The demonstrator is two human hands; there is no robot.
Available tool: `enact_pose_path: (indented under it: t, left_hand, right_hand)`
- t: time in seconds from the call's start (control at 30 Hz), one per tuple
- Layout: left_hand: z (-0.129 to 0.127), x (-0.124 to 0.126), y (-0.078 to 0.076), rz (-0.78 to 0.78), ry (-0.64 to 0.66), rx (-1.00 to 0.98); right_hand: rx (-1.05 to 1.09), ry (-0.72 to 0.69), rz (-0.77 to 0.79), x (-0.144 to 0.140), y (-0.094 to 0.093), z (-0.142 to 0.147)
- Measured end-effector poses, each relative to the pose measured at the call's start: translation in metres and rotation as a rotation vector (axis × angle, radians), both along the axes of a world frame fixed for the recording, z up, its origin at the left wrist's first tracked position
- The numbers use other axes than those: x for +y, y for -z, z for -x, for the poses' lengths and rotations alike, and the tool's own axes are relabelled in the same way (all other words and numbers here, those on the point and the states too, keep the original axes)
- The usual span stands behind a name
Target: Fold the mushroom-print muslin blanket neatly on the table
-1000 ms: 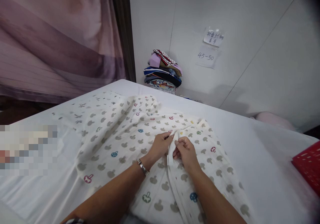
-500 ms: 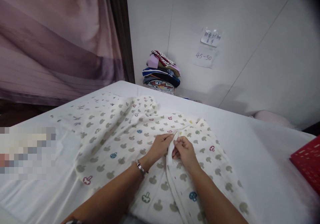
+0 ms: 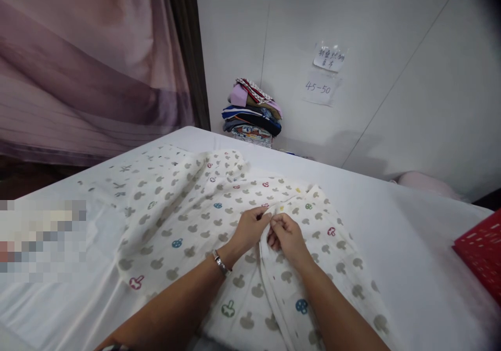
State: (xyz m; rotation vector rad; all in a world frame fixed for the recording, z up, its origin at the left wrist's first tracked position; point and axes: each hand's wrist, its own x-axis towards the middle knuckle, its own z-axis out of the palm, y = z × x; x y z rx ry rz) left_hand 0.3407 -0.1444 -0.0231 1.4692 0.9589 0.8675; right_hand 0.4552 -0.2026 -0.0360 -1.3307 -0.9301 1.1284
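Note:
A cream garment [image 3: 183, 220] printed with grey and coloured mushroom shapes lies spread on a white table [image 3: 410, 246]. My left hand [image 3: 250, 229], with a metal bracelet on the wrist, pinches the left front edge of the garment near its opening. My right hand [image 3: 285, 234] pinches the facing right edge. Both hands meet at the middle of the cloth, fingertips almost touching. What sits between the fingertips is too small to make out.
A stack of folded clothes [image 3: 252, 112] stands at the table's far edge against the white wall. Two paper notes [image 3: 324, 74] are stuck on the wall. A red basket [image 3: 479, 254] sits at the right. A purple curtain [image 3: 86, 63] hangs at left.
Both hands have stayed on the garment's front edges, drawing them slightly closer together. The view shifted a little.

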Motion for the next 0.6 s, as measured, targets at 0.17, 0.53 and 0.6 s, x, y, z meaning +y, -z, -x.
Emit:
enact_pose_path:
  t: [0.17,0.53,0.6]
  left_hand:
    - [0.006,0.005,-0.002,-0.163,-0.089,0.1]
    - [-0.001,-0.01,-0.004,-0.1,-0.029,0.023]
    - [-0.001,-0.01,-0.004,-0.046,0.021,-0.043]
  right_hand:
    - [-0.12,0.077,-0.089,-0.003,-0.006,-0.001]
    - [-0.051,0.032,-0.081,-0.005,-0.009,0.004]
    - [-0.047,0.0,-0.123,-0.004,-0.009,0.003]
